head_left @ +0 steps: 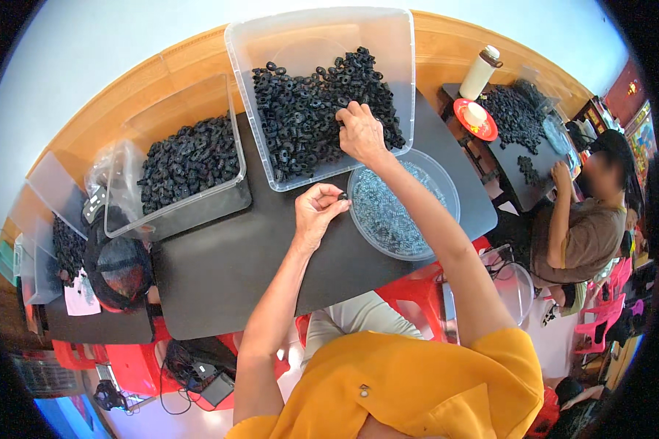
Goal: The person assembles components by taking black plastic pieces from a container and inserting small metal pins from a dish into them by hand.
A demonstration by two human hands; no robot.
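Note:
My left hand (313, 218) is closed in a pinch over the dark table (249, 252), with a small black plastic part (343, 196) between thumb and fingertips. Just beside it stands a round clear tub (449, 238) filled with small shiny, silvery pieces (399, 208), too fine to make out singly. My right hand (362, 136) reaches over the tub into a large clear plastic bin (408, 88), its fingers curled down against a heap of black plastic parts (296, 121). Whatever its fingertips grip is hidden.
Left of the large bin is a second clear bin (176, 219) of black parts. Another person (586, 219) sits at a table on the right, a hand near black parts (516, 121). A bottle (481, 73) and a red plate (483, 130) stand there. A dark-haired head (121, 267) shows at left.

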